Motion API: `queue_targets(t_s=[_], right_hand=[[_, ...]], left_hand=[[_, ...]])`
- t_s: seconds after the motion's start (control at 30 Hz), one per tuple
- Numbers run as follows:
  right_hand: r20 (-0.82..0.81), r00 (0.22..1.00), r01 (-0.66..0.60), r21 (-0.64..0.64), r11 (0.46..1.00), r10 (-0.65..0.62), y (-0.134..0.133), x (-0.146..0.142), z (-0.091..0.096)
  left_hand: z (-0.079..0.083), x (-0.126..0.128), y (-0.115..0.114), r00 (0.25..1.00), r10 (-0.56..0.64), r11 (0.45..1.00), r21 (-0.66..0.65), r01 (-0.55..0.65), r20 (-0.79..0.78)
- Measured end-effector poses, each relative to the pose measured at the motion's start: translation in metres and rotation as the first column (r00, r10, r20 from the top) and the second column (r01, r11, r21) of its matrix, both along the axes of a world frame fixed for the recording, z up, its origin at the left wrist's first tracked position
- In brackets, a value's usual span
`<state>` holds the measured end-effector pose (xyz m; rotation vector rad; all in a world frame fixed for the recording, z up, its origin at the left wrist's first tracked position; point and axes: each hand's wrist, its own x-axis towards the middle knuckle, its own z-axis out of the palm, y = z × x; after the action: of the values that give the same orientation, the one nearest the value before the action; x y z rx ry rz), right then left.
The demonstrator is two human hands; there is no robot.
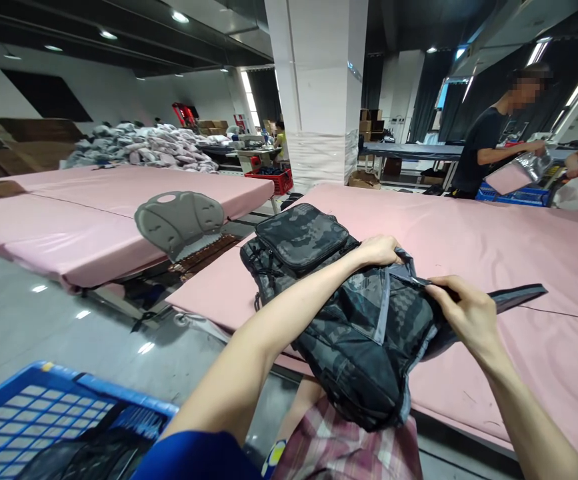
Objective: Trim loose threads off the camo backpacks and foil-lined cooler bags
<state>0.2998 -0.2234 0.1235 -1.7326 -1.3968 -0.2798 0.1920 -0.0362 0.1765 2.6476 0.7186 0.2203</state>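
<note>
Camo backpack [339, 320], blk/dk grey, lies on the pink-covered table [543, 360], its lower end jutting past the near edge, over plaid cloth [349, 447]. Fabric soft, creased; boxy front pocket [303, 233] w/ a dk zip round its rim sits at the far-L end, and a lt grey strip [383, 307] runs across the body. Dk strap [519, 297] sticks out R, onto the table. L hand [381, 252] clamped on grey fabric at the backpack's far edge; R hand [463, 310] pinches the edge just beside it, hands apart but close. Containers: blue plastic crate [113, 391], lower L, w/ blk mesh-like stuff [89, 453] inside, exact item unclear; red crate [283, 181] by the white pillar [319, 100], w/ dk items, too small to ID; another blue crate [513, 195] near a co-worker [479, 140] in a dk T-shirt, contents can't tell.
</note>
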Motion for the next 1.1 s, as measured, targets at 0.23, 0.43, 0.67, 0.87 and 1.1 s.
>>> queue_targets(t_s=[0.23, 0.43, 0.67, 0.87, 1.1], right_hand=[[-0.533, 0.846, 0.041, 0.047, 0.998, -0.01, -0.036, 0.022, -0.025], [-0.6, 0.799, -0.022, 0.026, 0.999, 0.033, -0.027, 0.023, -0.028], [-0.223, 0.967, 0.104, -0.09, 0.99, -0.122, -0.044, 0.008, -0.018], [0.075, 0.969, 0.246, -0.205, 0.947, -0.236, -0.016, -0.006, -0.017], [-0.207, 0.978, -0.056, -0.233, 0.971, 0.007, 0.008, -0.005, -0.003]], left_hand=[[0.016, -0.097, -0.081, 0.93, -0.366, 0.884, 0.33, 0.331, 0.046], [-0.041, -0.13, -0.106, 0.931, -0.323, 0.831, 0.419, 0.366, -0.172], [-0.041, -0.12, -0.099, 0.937, -0.31, 0.837, 0.423, 0.348, -0.158], [-0.042, -0.122, -0.111, 0.945, -0.316, 0.891, 0.316, 0.325, -0.08], [-0.042, -0.109, -0.118, 0.895, -0.42, 0.869, 0.217, 0.444, -0.148]])
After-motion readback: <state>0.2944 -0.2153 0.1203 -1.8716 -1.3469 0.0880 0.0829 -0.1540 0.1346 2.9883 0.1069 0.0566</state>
